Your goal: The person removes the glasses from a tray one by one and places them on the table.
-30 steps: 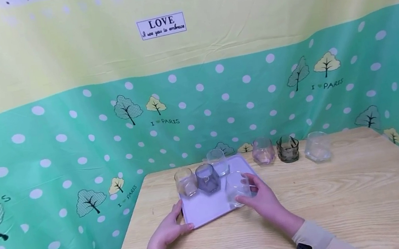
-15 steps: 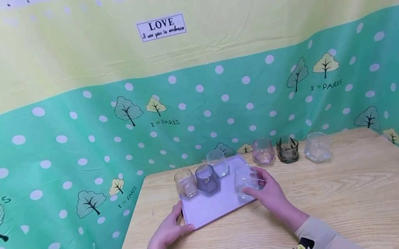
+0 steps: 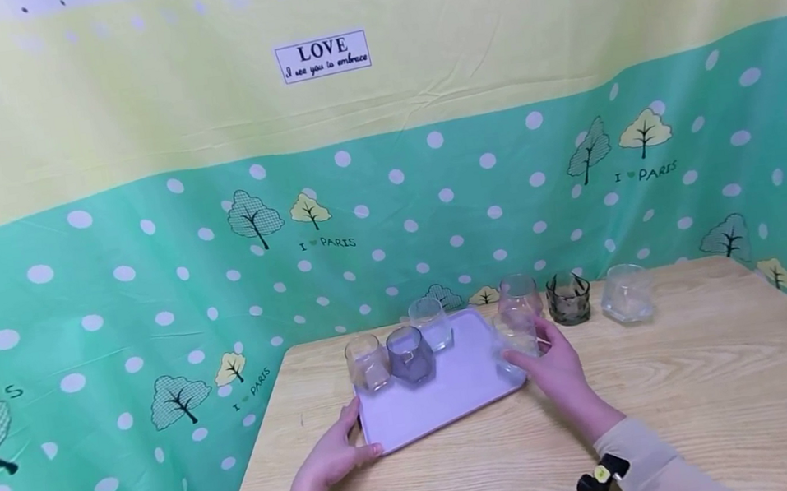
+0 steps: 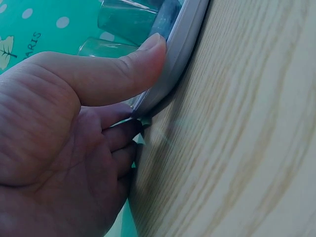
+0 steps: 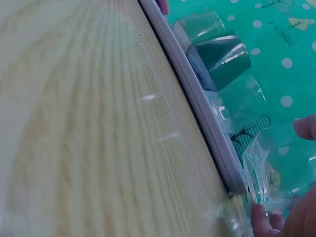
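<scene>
My right hand [image 3: 557, 366] holds a clear glass [image 3: 514, 346] between thumb and fingers at the right end of the lilac tray [image 3: 430, 407]; in the right wrist view the glass [image 5: 281, 165] is just past the tray's end [image 5: 234, 173]. At the tray's left front corner my left hand [image 3: 332, 457] grips the edge, thumb on the rim, the other fingers beside and below it in the left wrist view. On the tray stand an amber-tinted glass [image 3: 368, 365], a grey-blue glass [image 3: 411, 357] and a clear glass [image 3: 431, 325].
Behind the held glass stands a pinkish glass [image 3: 519, 295]. To its right along the table's back are a dark glass [image 3: 568, 300] and another clear glass [image 3: 626, 295]. A patterned green and yellow cloth [image 3: 390, 221] hangs behind the wooden table [image 3: 716, 369].
My right hand has carried the clear glass rightward and a little back, from over the tray's middle right to its right end. The left hand and the tray have stayed in place.
</scene>
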Demonstrator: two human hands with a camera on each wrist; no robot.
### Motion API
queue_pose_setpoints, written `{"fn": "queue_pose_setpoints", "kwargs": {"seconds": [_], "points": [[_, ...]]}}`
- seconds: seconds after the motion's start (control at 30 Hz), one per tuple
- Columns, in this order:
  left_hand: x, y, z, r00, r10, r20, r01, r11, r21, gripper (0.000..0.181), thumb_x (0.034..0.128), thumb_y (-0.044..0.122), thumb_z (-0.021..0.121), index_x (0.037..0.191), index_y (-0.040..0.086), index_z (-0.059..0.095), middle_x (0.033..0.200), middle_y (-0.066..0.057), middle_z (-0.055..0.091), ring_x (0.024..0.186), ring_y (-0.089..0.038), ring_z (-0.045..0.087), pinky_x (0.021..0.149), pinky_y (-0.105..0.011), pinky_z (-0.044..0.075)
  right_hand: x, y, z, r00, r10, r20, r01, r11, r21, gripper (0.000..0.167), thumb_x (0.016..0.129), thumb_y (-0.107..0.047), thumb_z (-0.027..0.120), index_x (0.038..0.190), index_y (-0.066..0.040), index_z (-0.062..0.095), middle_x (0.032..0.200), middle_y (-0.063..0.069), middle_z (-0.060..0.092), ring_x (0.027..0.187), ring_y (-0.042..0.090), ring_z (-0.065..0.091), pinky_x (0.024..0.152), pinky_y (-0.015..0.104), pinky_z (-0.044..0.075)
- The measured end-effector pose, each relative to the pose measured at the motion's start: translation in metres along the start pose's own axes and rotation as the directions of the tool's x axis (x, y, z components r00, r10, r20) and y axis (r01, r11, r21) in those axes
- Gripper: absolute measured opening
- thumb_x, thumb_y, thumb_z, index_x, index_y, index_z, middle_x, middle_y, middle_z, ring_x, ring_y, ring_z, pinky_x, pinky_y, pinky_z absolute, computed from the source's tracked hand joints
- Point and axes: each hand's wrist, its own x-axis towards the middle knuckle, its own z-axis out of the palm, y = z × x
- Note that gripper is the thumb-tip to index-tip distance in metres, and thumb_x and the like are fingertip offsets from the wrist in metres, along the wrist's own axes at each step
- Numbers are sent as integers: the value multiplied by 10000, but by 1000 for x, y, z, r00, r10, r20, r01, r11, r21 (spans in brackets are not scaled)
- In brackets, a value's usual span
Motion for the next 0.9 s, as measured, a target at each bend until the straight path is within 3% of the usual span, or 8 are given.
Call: {"fn": "queue_pose_setpoints", "kwargs": {"seconds": [0.4, 0.9], "points": [[-1, 0, 0, 1000, -7, 0, 7, 1000, 4, 1091, 810, 288, 912, 1663, -10, 301, 1712, -249, 284, 1571, -502, 245, 1264, -671, 194, 10, 6, -16, 998, 22, -57, -21, 1000, 7, 978, 908, -251, 860, 1691, -129, 286, 1679, 232, 354, 1491, 439, 395, 1224, 571, 376], [-1, 2, -1, 1000, -7, 0, 7, 1000, -1, 1101, 802, 282, 916, 1664, -9, 296, 1713, -247, 281, 1572, -506, 235, 1263, -679, 185, 14, 11, -21, 996, 33, -80, -34, 999, -12, 954, 902, -229, 862, 1675, -105, 317, 1637, 235, 408, 1433, 428, 443, 1193, 574, 404]]}}
